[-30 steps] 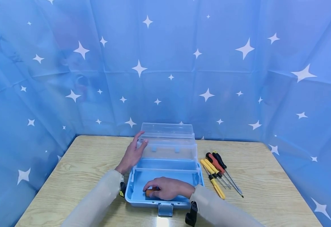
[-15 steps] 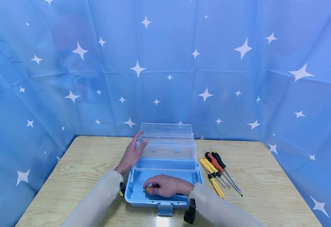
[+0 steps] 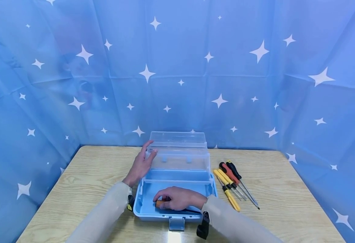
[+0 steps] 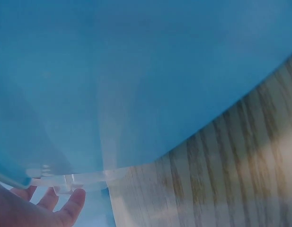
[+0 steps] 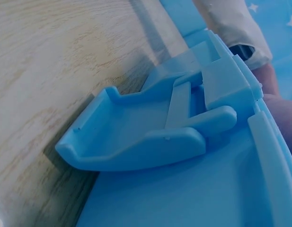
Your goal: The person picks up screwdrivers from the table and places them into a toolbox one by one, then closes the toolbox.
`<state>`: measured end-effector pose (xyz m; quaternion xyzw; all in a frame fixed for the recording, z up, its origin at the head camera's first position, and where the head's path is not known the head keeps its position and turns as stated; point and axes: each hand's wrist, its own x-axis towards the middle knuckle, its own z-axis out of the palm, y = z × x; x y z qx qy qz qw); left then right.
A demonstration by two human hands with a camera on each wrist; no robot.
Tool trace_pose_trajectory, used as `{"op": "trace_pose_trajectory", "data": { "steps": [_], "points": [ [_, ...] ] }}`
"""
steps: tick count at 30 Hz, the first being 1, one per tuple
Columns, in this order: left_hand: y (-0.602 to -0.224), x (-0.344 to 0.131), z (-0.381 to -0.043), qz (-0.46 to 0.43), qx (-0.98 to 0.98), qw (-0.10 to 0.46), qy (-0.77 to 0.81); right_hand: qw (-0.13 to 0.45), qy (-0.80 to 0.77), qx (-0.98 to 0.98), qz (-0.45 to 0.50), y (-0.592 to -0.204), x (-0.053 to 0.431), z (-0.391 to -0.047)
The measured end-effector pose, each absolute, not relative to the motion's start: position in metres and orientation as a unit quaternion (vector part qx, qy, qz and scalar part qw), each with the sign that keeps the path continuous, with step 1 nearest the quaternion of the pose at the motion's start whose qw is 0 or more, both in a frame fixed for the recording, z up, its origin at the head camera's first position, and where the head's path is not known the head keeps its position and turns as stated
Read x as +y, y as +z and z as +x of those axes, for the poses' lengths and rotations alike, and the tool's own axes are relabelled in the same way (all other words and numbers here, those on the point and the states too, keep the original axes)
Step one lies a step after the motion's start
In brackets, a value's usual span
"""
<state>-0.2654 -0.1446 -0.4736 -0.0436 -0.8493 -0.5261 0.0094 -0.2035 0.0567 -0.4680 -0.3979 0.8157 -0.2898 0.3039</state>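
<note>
A light blue plastic toolbox (image 3: 137, 206) stands open on the table with its clear lid (image 3: 180, 162) raised at the back. Inside its base, my right hand (image 3: 177, 198) grips a screwdriver by its orange handle (image 3: 159, 204); the dark shaft (image 3: 192, 211) points right, partly under the hand and wrist. My left hand (image 3: 140, 167) holds the lid's left edge, thumb in front. Its fingers (image 4: 75, 203) touch a clear part beside the blue wall in the left wrist view. In the right wrist view the blue latch (image 5: 131, 132) hangs down in front, and the screwdriver is hidden.
Right of the toolbox lie several screwdrivers: yellow-handled ones (image 3: 232, 200), one with a red and black handle (image 3: 229, 172) and one with a black handle (image 3: 234, 169). The wooden table (image 3: 98, 175) ends at a blue star-patterned curtain (image 3: 177, 67).
The right hand has shifted slightly, and more of the screwdriver's dark shaft shows beside the wrist. The left hand stays at the lid. The head view has drifted a little.
</note>
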Motion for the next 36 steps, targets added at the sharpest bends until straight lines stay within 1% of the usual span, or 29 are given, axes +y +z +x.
{"op": "trace_pose_trajectory", "data": {
  "steps": [24, 36],
  "points": [
    [-0.4718, -0.1445, -0.2649, -0.041, -0.849, 0.010, -0.527, 0.305, -0.300, 0.831, -0.355, -0.4654, 0.0572, -0.2011],
    [-0.4743, -0.1465, -0.2644, -0.053, -0.842, 0.005, -0.536, 0.310, -0.296, 0.831, -0.355, -0.4660, 0.0573, -0.2018]
  ]
}}
